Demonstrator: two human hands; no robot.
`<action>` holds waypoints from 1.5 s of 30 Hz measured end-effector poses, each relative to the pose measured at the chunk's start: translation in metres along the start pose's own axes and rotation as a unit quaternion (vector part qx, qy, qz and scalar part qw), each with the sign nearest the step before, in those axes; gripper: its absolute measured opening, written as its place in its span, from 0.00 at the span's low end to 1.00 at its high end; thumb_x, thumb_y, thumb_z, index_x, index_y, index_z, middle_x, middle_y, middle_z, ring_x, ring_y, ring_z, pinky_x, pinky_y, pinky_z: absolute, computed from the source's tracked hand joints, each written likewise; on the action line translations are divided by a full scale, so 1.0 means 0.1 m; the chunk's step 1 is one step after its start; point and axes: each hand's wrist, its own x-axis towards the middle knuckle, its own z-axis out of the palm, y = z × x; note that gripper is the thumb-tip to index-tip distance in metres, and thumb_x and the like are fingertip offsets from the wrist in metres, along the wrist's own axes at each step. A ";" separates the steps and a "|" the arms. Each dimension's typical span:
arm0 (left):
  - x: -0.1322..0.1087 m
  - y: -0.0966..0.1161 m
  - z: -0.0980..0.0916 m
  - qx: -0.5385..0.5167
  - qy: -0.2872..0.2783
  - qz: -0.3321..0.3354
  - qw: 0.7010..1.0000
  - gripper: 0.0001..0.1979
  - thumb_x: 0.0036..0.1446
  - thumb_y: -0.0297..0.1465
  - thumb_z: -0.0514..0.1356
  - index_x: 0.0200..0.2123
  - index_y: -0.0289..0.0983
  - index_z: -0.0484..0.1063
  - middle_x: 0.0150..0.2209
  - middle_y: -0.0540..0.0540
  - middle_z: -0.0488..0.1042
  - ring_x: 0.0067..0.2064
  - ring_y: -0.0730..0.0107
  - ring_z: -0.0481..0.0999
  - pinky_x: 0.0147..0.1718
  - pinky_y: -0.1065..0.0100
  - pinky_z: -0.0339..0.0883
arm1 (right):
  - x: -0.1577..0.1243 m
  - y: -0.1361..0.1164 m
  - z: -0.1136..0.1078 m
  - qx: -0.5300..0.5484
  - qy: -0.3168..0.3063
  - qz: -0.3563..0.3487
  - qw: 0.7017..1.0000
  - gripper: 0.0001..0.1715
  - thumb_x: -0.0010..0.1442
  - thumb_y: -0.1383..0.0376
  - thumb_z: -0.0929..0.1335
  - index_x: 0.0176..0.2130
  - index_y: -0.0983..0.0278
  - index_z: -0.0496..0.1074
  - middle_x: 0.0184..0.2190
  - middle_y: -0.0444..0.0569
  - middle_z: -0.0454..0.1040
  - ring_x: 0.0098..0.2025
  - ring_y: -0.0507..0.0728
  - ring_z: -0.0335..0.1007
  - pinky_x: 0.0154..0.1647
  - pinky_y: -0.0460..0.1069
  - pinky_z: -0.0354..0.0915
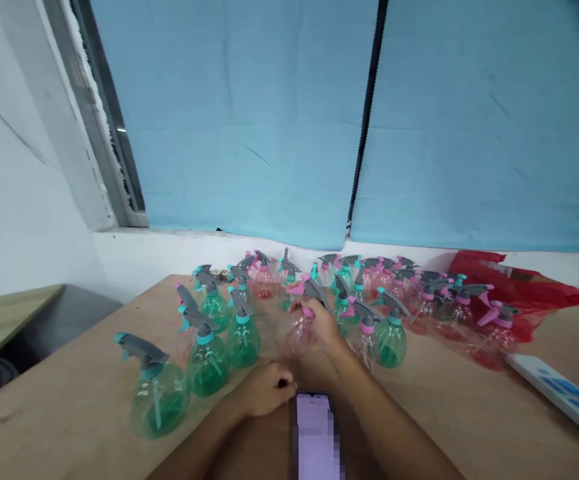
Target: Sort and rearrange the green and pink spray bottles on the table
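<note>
My right hand (325, 325) is wrapped round the neck of a clear pink spray bottle (299, 333) with a grey and pink trigger head, near the middle of the wooden table. Resting on the tabletop, my left hand (269, 388) has its fingers curled in, and nothing shows in them. Just beside its fingertips lies a phone (314, 427) with a lit screen. Left of my hands stand several green spray bottles, the nearest green bottle (160, 400) at the front left. Close to my right wrist are another pink bottle (364, 343) and a green bottle (392, 341).
More pink and green spray bottles stand along the back of the table (94, 373). A red plastic bag (524, 293) lies at the back right, with a white and blue box (559, 393) in front of it. Blue curtains (249, 120) hang behind.
</note>
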 end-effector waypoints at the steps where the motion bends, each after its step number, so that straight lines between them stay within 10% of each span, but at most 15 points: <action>1: 0.00 0.01 0.00 -0.001 -0.002 0.001 1.000 0.15 0.63 0.28 0.57 0.23 0.36 0.73 0.24 0.53 0.73 0.28 0.73 0.69 0.28 0.71 0.54 | 0.03 0.00 0.06 -0.006 0.025 -0.021 0.999 0.07 0.53 0.62 0.67 0.31 0.60 0.75 0.27 0.45 0.76 0.33 0.58 0.74 0.40 0.52 0.69; 7: 0.00 0.04 -0.02 -0.011 -0.013 -0.013 1.000 0.15 0.62 0.26 0.57 0.22 0.36 0.73 0.22 0.53 0.72 0.26 0.73 0.66 0.28 0.70 0.54 | 0.16 0.23 0.44 -0.144 0.001 -0.037 0.989 0.06 0.57 0.63 0.66 0.36 0.59 0.72 0.25 0.42 0.70 0.26 0.55 0.64 0.28 0.49 0.64; 18: 0.01 -0.03 0.04 -0.031 -0.008 -0.009 0.999 0.12 0.57 0.24 0.57 0.24 0.36 0.76 0.25 0.51 0.77 0.26 0.72 0.69 0.27 0.70 0.55 | 0.23 0.64 0.64 -0.238 -0.051 -0.090 0.966 0.20 0.64 0.56 0.68 0.52 0.63 0.74 0.44 0.54 0.80 0.43 0.61 0.75 0.48 0.54 0.69; 28: 0.01 0.00 0.01 0.001 -0.012 -0.001 1.000 0.14 0.61 0.27 0.57 0.23 0.36 0.74 0.24 0.51 0.74 0.26 0.72 0.66 0.27 0.69 0.54 | 0.09 0.37 0.48 -0.252 -0.005 -0.149 0.956 0.29 0.63 0.54 0.71 0.59 0.63 0.71 0.53 0.56 0.77 0.54 0.63 0.73 0.59 0.58 0.66; 36: 0.00 0.01 0.00 0.007 -0.010 -0.007 1.000 0.16 0.65 0.29 0.57 0.23 0.36 0.72 0.24 0.53 0.71 0.28 0.72 0.66 0.28 0.68 0.52 | 0.20 -0.07 0.11 -0.416 0.077 -0.258 0.869 0.23 0.63 0.67 0.65 0.57 0.62 0.71 0.63 0.58 0.68 0.71 0.67 0.53 0.69 0.68 0.52; 45: 0.00 -0.04 0.03 -0.005 -0.013 -0.008 1.000 0.17 0.65 0.32 0.56 0.23 0.36 0.71 0.22 0.53 0.69 0.26 0.73 0.65 0.26 0.69 0.50 | 0.17 0.10 -0.22 -0.494 0.032 -0.139 0.858 0.29 0.60 0.71 0.64 0.60 0.62 0.67 0.46 0.58 0.78 0.48 0.67 0.75 0.49 0.57 0.66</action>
